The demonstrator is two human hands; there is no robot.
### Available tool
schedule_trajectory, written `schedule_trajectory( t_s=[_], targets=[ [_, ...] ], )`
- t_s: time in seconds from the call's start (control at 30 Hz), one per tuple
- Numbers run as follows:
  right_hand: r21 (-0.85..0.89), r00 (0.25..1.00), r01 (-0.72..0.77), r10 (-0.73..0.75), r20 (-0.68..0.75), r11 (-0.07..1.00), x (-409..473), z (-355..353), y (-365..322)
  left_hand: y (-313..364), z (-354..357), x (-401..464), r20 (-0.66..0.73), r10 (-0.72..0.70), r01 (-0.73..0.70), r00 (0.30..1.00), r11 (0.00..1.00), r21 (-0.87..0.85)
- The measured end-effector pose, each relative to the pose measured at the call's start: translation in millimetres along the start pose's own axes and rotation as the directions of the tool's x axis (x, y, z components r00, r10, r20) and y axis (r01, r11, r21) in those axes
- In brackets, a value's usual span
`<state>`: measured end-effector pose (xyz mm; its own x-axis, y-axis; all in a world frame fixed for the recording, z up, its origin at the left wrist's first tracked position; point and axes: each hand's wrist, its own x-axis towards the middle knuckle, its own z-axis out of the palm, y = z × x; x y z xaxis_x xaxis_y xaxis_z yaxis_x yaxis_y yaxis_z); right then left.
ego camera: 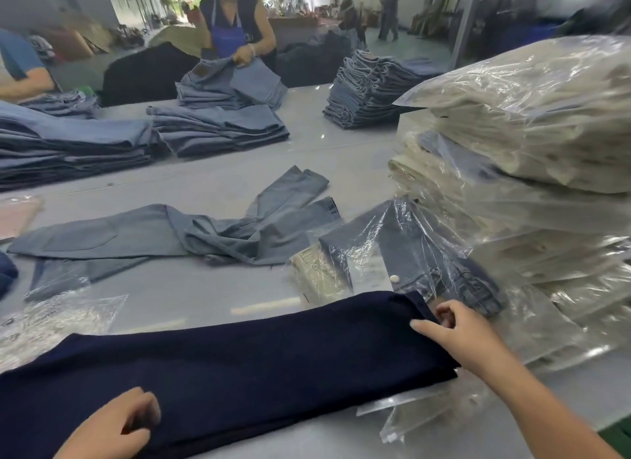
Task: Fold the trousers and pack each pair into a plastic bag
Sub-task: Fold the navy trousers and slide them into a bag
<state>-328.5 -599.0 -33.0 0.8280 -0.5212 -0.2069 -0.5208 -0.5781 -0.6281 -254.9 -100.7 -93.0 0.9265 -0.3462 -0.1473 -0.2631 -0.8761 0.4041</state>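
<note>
Dark navy cloth fills the near part of the grey bench [191,281]: it is a long pair of dark navy trousers [239,356], lying flat and stretched from left to right in front of me. My right hand [457,335] is at the right end of them. My pointing finger lies straight on the cloth, and my other fingers [444,313] are curled at the top corner of that end, but I cannot tell if they pinch it. My left hand [116,424] rests on the near edge of the trousers at the left. Its fingers are curled in, and it is too blurry to say if they grip the cloth.

Just past my right hand lies a pair of blue jeans inside a clear plastic bag [416,250]. Beside it on the right stands a tall stack of cream trousers in clear plastic bags [532,144]. Empty clear plastic bags [58,318] lie flat on the left, and one more sticks out from under the right end of the navy trousers.

In the middle of the bench, a loose pair of light blue jeans [177,229] lies crumpled. Farther back are piles of folded blue jeans [218,130]. A person in a blue apron [228,38] holds a pair there.
</note>
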Motion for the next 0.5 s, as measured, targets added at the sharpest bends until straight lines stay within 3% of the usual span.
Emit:
schedule_trajectory(
  t_s=[0.07,0.17,0.23,0.33,0.5],
  targets=[
    [-0.067,0.998,-0.067,0.067,-0.012,0.996,2.0,0.5,-6.6,-0.9,4.9,8.6,-0.148,-0.116,0.085,0.982,0.976,-0.201],
    [-0.129,0.996,-0.091,0.092,0.002,0.988,3.6,1.7,-17.8,10.1,7.5,19.1,-0.378,-0.332,0.295,0.864,0.943,-0.154],
    [-0.114,0.996,-0.072,0.077,0.04,0.991,5.2,3.0,-24.2,10.3,15.7,23.7,-0.298,-0.43,0.439,0.852,0.898,-0.042],
    [0.021,0.998,-0.01,0.009,0.063,1.0,6.7,2.7,-32.0,10.3,29.3,22.8,-0.181,-0.451,0.464,0.874,0.885,0.038],
    [0.379,0.999,-0.003,0.019,-0.037,0.926,35.6,-31.0,-50.0,20.0,25.7,24.5,-0.31,-0.402,0.406,0.862,0.912,-0.053]
  ],
)
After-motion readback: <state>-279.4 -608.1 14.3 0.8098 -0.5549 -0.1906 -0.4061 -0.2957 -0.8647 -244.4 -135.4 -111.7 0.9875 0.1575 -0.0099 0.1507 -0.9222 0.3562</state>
